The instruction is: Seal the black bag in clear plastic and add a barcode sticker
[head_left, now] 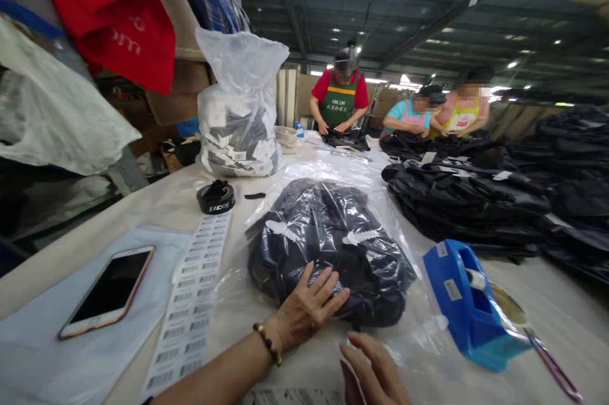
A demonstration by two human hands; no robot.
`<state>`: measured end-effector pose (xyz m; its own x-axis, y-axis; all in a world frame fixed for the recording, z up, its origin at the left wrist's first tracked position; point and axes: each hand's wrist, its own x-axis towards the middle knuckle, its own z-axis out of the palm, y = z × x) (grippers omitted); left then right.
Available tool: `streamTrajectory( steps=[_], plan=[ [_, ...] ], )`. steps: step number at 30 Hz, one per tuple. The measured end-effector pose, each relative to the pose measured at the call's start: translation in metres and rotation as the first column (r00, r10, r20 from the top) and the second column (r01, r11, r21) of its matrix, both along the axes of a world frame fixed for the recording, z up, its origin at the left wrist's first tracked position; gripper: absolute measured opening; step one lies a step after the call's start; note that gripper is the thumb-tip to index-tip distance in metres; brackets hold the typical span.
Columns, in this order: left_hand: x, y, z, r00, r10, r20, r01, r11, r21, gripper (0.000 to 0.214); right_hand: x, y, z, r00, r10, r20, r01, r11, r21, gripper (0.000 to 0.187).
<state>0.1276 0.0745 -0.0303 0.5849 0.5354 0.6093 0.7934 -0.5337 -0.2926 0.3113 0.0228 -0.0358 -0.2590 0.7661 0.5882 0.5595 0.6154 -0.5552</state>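
Note:
A black backpack-like bag lies flat on the table in front of me, inside a clear plastic bag that spreads past it on both sides. My left hand, with a beaded bracelet on the wrist, rests on the near part of the wrapped bag, fingers spread and palm down. Just below it, my right hand is partly cut off by the bottom edge of the picture. Its fingers are slightly bent and apart, with nothing visible in them, close to the plastic's near edge.
A barcode label strip and a phone lie left. A black tape roll and a sack of labels stand behind. Right are a blue tape dispenser, scissors-like handle and stacked black bags. Several co-workers face me.

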Motion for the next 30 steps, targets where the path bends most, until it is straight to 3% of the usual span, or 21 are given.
streamTrajectory(
  steps=[2,4,8,11,13,15,17,19,23,27,30],
  plan=[
    [0.0,-0.002,0.002,1.0,0.003,-0.004,-0.003,0.999,0.035,0.034,0.012,0.023,0.004,0.956,0.002,0.293,-0.114,0.924,0.366,0.043],
    [-0.006,-0.007,0.004,0.999,0.016,-0.035,-0.014,0.999,0.053,0.033,0.021,0.046,0.004,0.868,-0.069,0.492,-0.215,0.84,0.498,0.057],
    [-0.047,-0.031,0.013,0.991,0.111,-0.077,-0.108,0.993,0.046,0.036,0.029,0.064,-0.006,0.797,-0.126,0.591,-0.248,0.823,0.511,0.067],
    [-0.092,-0.051,0.022,0.959,0.278,-0.056,-0.277,0.96,0.032,0.046,0.029,0.059,-0.012,0.801,-0.127,0.584,-0.233,0.833,0.501,0.068],
    [-0.117,-0.058,0.029,0.9,0.432,0.059,-0.429,0.901,-0.061,0.05,0.027,0.056,-0.013,0.812,-0.131,0.569,-0.209,0.844,0.493,0.068],
    [-0.132,-0.061,0.033,0.723,0.628,0.288,-0.536,0.773,-0.341,0.054,0.025,0.056,-0.012,0.821,-0.132,0.555,-0.193,0.851,0.488,0.068],
    [-0.137,-0.06,0.037,0.432,0.797,0.422,-0.469,0.598,-0.65,0.06,0.025,0.058,-0.012,0.825,-0.126,0.551,-0.192,0.855,0.482,0.068],
    [-0.136,-0.057,0.042,0.221,0.872,0.436,-0.334,0.488,-0.806,0.055,0.026,0.059,-0.013,0.827,-0.117,0.55,-0.198,0.855,0.48,0.067],
    [-0.133,-0.048,0.072,0.081,0.878,0.471,-0.102,0.477,-0.873,0.021,0.03,0.061,-0.013,0.831,-0.108,0.546,-0.2,0.857,0.475,0.062],
    [-0.14,-0.045,0.114,0.006,0.85,0.527,0.094,0.524,-0.847,0.022,0.031,0.064,-0.009,0.839,-0.129,0.528,-0.151,0.877,0.456,0.059],
    [-0.145,-0.055,0.116,-0.056,0.875,0.481,0.175,0.482,-0.858,0.024,0.029,0.067,-0.009,0.839,-0.152,0.523,-0.119,0.887,0.447,0.058]
  ],
)
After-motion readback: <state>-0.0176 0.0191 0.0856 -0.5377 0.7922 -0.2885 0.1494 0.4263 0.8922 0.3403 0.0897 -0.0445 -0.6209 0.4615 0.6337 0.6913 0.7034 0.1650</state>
